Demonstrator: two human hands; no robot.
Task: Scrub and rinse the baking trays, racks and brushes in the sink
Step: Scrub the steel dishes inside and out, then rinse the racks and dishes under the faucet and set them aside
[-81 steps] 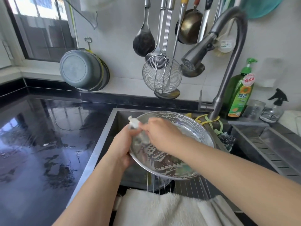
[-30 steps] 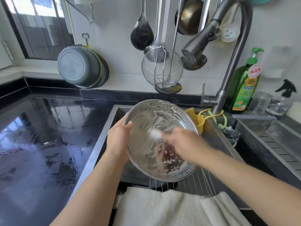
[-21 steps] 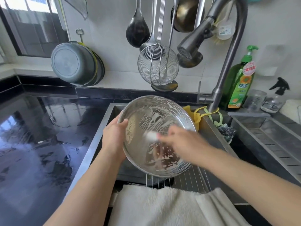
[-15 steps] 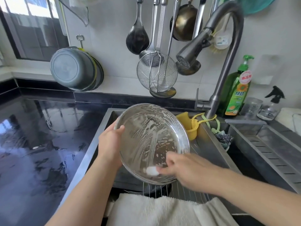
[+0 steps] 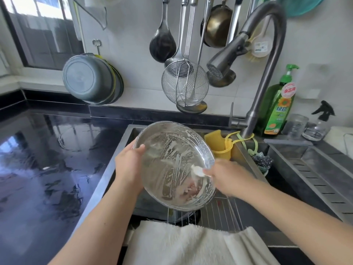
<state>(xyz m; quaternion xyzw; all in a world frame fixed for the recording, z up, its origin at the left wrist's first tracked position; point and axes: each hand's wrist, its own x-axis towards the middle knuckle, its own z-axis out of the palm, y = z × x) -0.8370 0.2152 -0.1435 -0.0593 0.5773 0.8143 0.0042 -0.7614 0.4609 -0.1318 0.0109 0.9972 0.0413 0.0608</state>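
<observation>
Left hand (image 5: 129, 165) grips the soapy round tray (image 5: 172, 165); right hand (image 5: 227, 176) pinches a small white scrubber (image 5: 197, 170); scrubbing seems underway; rinsing remains.

A white tiled wall (image 5: 137, 44) backs a glossy black counter (image 5: 47, 169) that mirrors daylight from a dark-framed window (image 5: 38, 29) at the upper left. Ladles (image 5: 162, 44), a wire skimmer (image 5: 185, 85) and a brass pan (image 5: 217, 29) hang on the wall, with grey basins (image 5: 91, 79) hung near the window. A green soap bottle (image 5: 278, 108), a glass jar (image 5: 295, 124) and a spray bottle (image 5: 319, 123) stand at the right, beside a steel drainboard (image 5: 315, 169).
</observation>
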